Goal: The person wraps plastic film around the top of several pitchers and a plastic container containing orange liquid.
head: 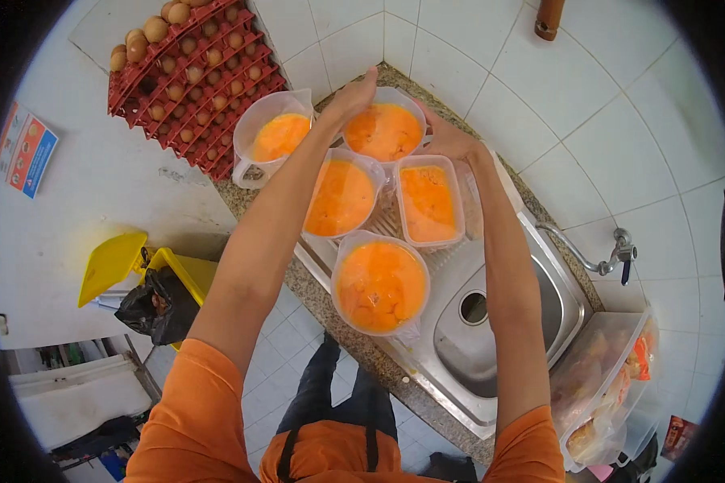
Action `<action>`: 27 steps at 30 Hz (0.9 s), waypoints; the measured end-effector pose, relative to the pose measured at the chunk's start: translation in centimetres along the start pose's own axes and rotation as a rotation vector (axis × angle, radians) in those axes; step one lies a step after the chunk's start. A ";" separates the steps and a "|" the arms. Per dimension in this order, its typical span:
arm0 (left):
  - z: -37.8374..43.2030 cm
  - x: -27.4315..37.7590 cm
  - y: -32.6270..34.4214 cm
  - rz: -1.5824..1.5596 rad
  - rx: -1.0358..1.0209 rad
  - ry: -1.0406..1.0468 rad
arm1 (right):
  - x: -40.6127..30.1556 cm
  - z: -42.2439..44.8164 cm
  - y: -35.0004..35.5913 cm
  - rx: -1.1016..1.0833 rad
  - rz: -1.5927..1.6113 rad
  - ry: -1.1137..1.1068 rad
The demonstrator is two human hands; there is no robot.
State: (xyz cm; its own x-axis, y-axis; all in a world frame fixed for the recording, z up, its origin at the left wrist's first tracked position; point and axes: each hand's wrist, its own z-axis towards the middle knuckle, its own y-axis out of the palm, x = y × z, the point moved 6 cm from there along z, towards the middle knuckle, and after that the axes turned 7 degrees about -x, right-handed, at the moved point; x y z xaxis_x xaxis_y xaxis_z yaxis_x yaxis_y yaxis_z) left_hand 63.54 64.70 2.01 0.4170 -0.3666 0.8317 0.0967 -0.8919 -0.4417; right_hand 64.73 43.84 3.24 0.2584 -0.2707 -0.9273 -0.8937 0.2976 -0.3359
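Note:
At the far corner of the counter, my left hand [356, 99] and my right hand [446, 136] hold a round translucent plastic container [393, 95] from opposite sides. Orange beaten-looking egg liquid fills much of it; the fingers are partly hidden. To its left stands a plastic measuring jug [260, 118] with a handle, holding less of the same liquid and partly covered by my left forearm. Closer to me are another round container [376, 172], a rectangular tub [460, 205] and a front round container [348, 241], all holding orange liquid.
A steel sink [453, 356] with a ribbed drainboard lies right, under a wall tap [619, 253]. Stacked red egg trays [199, 90] hold brown eggs. A yellow bin [184, 271] with a black bag stands left. A plastic box [616, 356] holding bags sits at right.

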 end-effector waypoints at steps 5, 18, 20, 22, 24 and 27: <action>2.6 -3.2 -0.3 -0.164 -0.240 -0.076 | -0.6 1.4 1.2 -0.022 -0.124 -0.072; 2.6 -2.0 -0.1 -0.297 -0.120 -0.181 | 7.6 3.9 -1.2 0.138 -0.342 0.353; 1.0 -4.1 -5.5 -0.164 0.196 0.057 | 2.6 3.3 0.8 0.344 -0.315 -0.093; -3.6 5.1 -3.4 0.139 0.334 0.524 | 3.5 -3.6 -5.3 0.702 -0.252 -0.107; -15.3 8.5 -1.7 -0.316 0.232 0.688 | -0.1 -11.0 -6.4 0.897 -0.165 -0.183; -25.9 -0.3 -3.6 0.020 0.568 0.536 | -2.9 -17.7 0.0 1.196 0.077 -0.163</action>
State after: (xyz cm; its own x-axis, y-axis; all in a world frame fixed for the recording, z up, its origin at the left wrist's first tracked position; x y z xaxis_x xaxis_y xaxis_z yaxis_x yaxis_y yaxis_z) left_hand 39.63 61.21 12.05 -0.0555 -0.5878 0.8071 0.6021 -0.6645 -0.4426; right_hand 57.47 28.39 8.84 0.3398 -0.1222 -0.9325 -0.0263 0.9899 -0.1393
